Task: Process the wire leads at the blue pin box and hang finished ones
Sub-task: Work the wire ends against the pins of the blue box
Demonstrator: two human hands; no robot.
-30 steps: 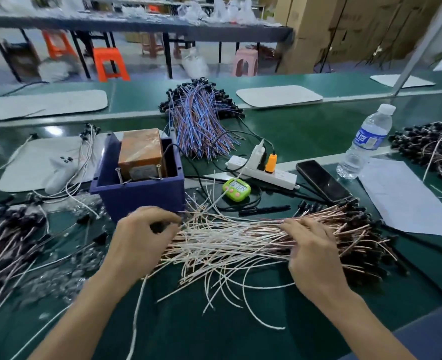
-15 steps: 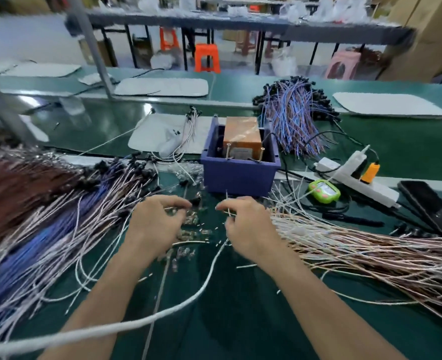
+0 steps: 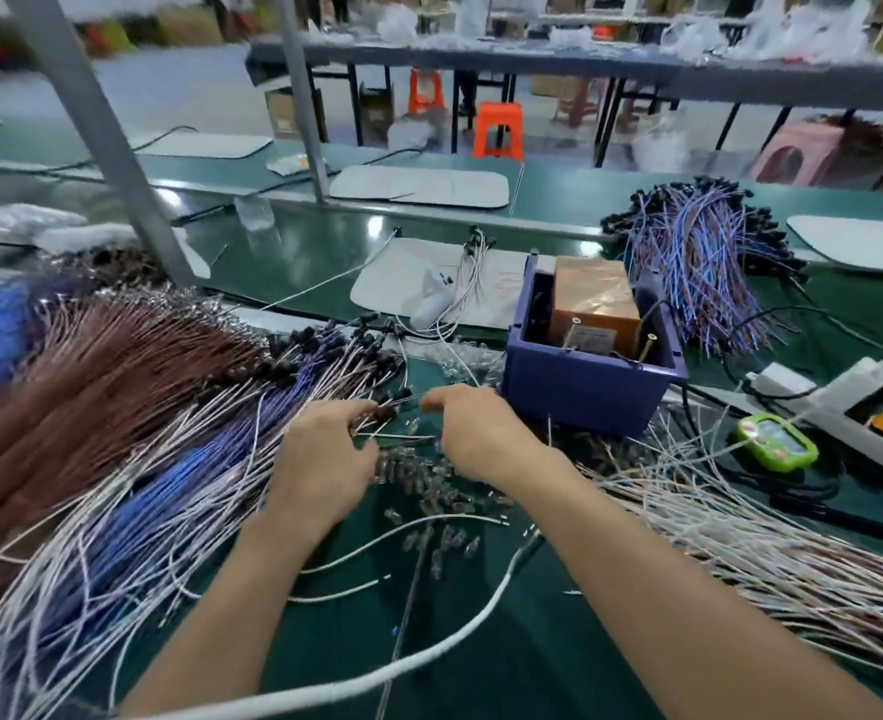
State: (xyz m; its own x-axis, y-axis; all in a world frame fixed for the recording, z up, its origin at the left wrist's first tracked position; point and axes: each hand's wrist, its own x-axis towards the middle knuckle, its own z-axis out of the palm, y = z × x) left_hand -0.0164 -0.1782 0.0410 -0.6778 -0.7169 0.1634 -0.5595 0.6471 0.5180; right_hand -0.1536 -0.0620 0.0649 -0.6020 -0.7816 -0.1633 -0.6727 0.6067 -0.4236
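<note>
We see the left hand [image 3: 325, 462] curled round a small bunch of thin wire leads with dark ends [image 3: 377, 412]. The right hand [image 3: 481, 433] has its fingers curled, thumb and forefinger meeting at the tips of that bunch; whether they grip a lead we cannot tell. The blue plastic pin box [image 3: 585, 394] stands on the green bench [image 3: 533, 641] just beyond the right hand and holds an orange-brown block [image 3: 592, 296]. A heap of brown, blue and white leads [image 3: 117, 407] lies to the left, and a sheaf of pale leads [image 3: 740, 543] to the right.

Wire leads [image 3: 91, 387] cropped left; far shelf [image 3: 585, 65] blurred.
</note>
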